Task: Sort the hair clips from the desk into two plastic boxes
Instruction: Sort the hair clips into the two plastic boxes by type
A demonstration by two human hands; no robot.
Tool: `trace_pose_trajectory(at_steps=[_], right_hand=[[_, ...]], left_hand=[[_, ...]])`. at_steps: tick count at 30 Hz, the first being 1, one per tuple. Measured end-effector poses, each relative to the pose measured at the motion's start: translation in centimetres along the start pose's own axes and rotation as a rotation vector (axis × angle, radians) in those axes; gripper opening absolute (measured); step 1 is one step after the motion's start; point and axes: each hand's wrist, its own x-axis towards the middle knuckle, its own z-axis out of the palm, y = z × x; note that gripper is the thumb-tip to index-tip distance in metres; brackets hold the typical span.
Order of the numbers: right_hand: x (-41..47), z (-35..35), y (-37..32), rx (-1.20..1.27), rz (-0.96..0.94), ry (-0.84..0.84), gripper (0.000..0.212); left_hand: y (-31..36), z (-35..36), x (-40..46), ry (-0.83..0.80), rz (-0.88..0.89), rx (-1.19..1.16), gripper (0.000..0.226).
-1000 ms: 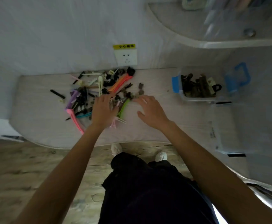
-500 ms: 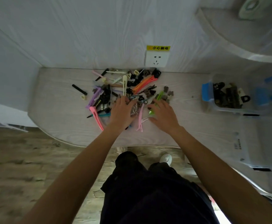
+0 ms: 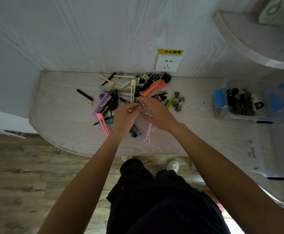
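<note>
a person stands at a pale wooden desk (image 3: pixel 56 105), both hands raised over a heap of hair clips (image 3: pixel 129 97) piled just in front of the wall socket (image 3: pixel 167 63). the heap appears to lie loose and mixed so it can be picked through: long coloured clips, among them an orange one (image 3: pixel 154 87) just below the socket and a pink one (image 3: pixel 102 122) at the heap's near left edge, tangle with small dark ones. the left hand (image 3: pixel 123 118) has its thumb and fingertips drawn together, pinching what looks like a thin silvery clip (image 3: pixel 143 108) over the middle of the heap. the right hand (image 3: pixel 158 114) meets it there, fingers bent loosely toward the same small piece; whether it actually grips it cannot be told through the blur. the two hands probably work together to free one clip from its neighbours. far to the right of the socket, a clear plastic box (image 3: pixel 222 114) with blue latches already holds dark clips, which suggests the sorting is under way with much of the heap left. a second clear box (image 3: pixel 262 159) sits nearer the desk's front edge, its contents not visible.
</note>
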Motion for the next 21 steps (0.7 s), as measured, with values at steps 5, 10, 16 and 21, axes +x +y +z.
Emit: trace_pose_trajectory(at_steps=[5, 10, 16, 21], right_hand=[[-2.8, -4.5, -0.4, 0.124, 0.104, 0.222, 0.046], [-8.9, -9.8, 3.2, 0.428, 0.429, 0.665, 0.033], [-14.6, -16.1, 11.0, 0.491, 0.702, 0.965, 0.036], [-15.7, -17.2, 14.7, 0.342, 0.654, 0.856, 0.05]], left_hand=[[4.5, 0.7, 0.2, -0.042, 0.195, -0.114, 0.014], [9.1, 6.4, 1.3, -0.084, 0.263, -0.238, 0.015], [13.1, 15.8, 1.7, -0.426, 0.558, 0.117, 0.032], [13.1, 19.9, 1.9, -0.437, 0.775, 0.537, 0.042]])
